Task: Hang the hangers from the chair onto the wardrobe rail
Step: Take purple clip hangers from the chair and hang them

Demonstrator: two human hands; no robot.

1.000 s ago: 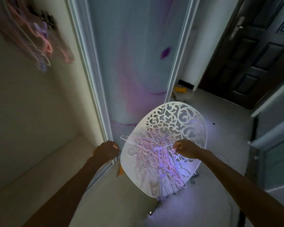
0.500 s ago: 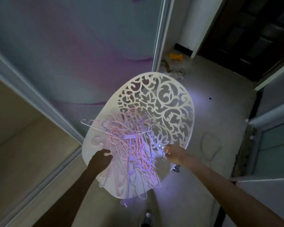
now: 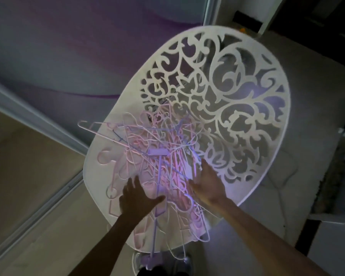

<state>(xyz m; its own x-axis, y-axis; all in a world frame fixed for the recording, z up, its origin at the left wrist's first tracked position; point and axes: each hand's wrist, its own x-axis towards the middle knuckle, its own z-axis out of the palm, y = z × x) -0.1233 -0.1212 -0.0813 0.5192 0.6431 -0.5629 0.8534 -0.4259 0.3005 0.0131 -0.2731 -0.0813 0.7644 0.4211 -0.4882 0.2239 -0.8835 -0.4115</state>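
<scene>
A tangled pile of pink, white and purple hangers (image 3: 157, 156) lies on the seat of a white chair (image 3: 223, 108) with a cut-out scroll-pattern back. My left hand (image 3: 136, 198) lies flat over the near left part of the pile, fingers spread. My right hand (image 3: 206, 182) rests on the pile's near right side, fingers extended into the hangers. Neither hand visibly grips a hanger. The wardrobe rail is out of view.
The open wardrobe's beige interior floor (image 3: 22, 166) and its sliding-door track (image 3: 38, 212) lie to the left. A purple-tinted sliding door panel (image 3: 78, 46) stands behind the chair. Grey floor (image 3: 267, 214) runs to the right, beside a dark doorway (image 3: 317, 20).
The camera has tilted down and closer to the chair. Both hands moved from the chair's edges onto the hanger pile, fingers now spread.
</scene>
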